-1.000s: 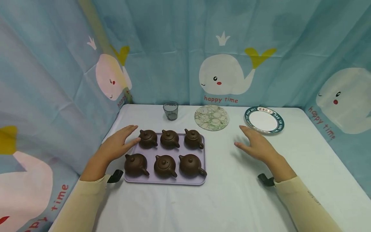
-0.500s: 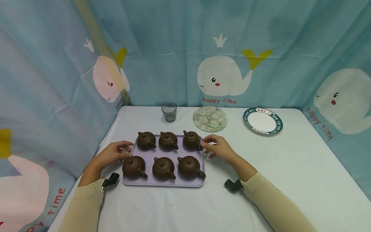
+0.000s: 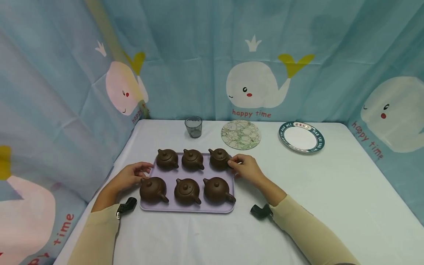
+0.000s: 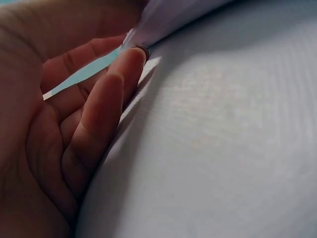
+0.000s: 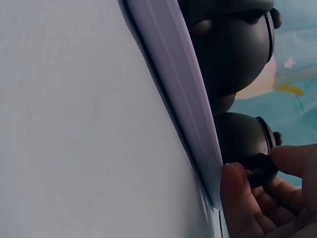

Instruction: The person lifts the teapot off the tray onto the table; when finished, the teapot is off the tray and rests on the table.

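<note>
Several brown clay teapots stand in two rows of three on a lilac tray [image 3: 198, 176]. My right hand [image 3: 248, 170] is at the tray's far right. Its thumb and fingers close round the handle of the far-right teapot [image 3: 218, 159], and one fingertip lies against the tray's outer wall in the right wrist view. My left hand [image 3: 130, 176] holds the tray's left edge beside the near-left teapot [image 3: 153, 190]. In the left wrist view its curled fingers [image 4: 101, 101] meet the tray edge [image 4: 173, 17], low over the white table.
Behind the tray stands a grey glass cup [image 3: 193, 127]. Right of it lie a round patterned mat [image 3: 240, 135] and a white plate with a green rim [image 3: 301, 137]. Blue whale-print curtains [image 3: 185, 81] hang along the table's back and sides.
My right hand has come in from the right to the far-right teapot's handle and closed there. My left hand has lowered to the tray's left edge. Tray and teapots stand as before.
</note>
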`<move>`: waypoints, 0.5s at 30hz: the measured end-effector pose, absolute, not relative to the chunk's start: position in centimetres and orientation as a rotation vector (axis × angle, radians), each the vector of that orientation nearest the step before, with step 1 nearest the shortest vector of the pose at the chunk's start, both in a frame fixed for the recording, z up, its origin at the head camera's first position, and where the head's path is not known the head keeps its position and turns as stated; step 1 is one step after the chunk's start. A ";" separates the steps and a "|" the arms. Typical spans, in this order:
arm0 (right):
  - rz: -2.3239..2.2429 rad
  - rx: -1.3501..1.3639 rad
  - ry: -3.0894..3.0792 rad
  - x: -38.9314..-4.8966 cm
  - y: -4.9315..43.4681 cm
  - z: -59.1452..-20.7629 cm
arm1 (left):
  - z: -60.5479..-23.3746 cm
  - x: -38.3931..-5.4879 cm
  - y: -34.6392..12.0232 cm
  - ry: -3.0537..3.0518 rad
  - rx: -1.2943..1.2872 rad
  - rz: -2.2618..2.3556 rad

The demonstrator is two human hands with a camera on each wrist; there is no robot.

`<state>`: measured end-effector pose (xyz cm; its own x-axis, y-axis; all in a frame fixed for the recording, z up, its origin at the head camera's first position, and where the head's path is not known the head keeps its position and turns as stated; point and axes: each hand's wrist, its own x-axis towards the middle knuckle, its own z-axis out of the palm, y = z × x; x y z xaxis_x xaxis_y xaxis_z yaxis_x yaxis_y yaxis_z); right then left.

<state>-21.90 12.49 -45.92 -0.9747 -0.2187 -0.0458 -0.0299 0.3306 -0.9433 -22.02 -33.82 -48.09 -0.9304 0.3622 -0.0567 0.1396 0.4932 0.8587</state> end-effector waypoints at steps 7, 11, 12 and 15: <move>-1.604 -0.293 2.613 -22.1 12.6 -46.0 | -48.0 -22.1 -33.8 2.525 0.447 1.409; -1.601 -0.293 2.621 -22.0 12.8 -46.1 | -48.1 -22.0 -33.8 2.514 0.439 1.421; -1.629 -0.290 2.599 -21.8 13.0 -46.0 | -48.1 -21.9 -33.9 2.512 0.439 1.420; -1.751 -0.276 2.491 -20.8 13.4 -45.2 | -47.9 -21.7 -33.8 2.517 0.438 1.397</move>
<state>-20.85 13.45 -45.19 -0.9801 -0.1954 0.0347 -0.0988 0.3290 -0.9391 -21.72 -33.84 -47.95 -0.9291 0.3657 -0.0544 0.1473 0.5010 0.8528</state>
